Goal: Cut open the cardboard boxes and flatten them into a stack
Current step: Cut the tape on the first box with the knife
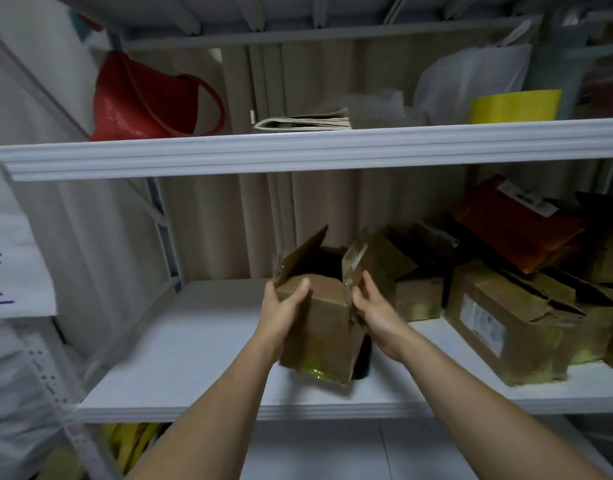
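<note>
Small cardboard box (324,320) held upright just above the front of the lower shelf (194,344), tilted a little toward the camera, top open: one flap standing up at the left rear, another at the right with clear tape glinting on its edge. Yellowish tape across the bottom corner, apparently not yet cut. Left hand (281,311) wrapped round the left wall, thumb lying over the near top edge. Right hand (369,306) against the right wall, fingers curled up onto the taped flap. No knife or cutter visible in either hand.

Probably mid-way on this box: top freed, base not. To do it well: turn it over, slit the bottom tape along the seam rather than tearing, keep fingers off the cutting line, then fold all flaps outward and press opposite corners together so the walls collapse flat along their own creases. Better done with the box resting on the shelf than in the air. Dark object (362,362) just behind the base, identity unclear; worth avoiding.

To the right, more cardboard boxes (512,320) waiting, crumpled and piled, with an orange mailer (519,223) on top. On the upper shelf (298,147): red handbag (142,98), folded paper bags (305,123), yellow tape roll (514,105)
</note>
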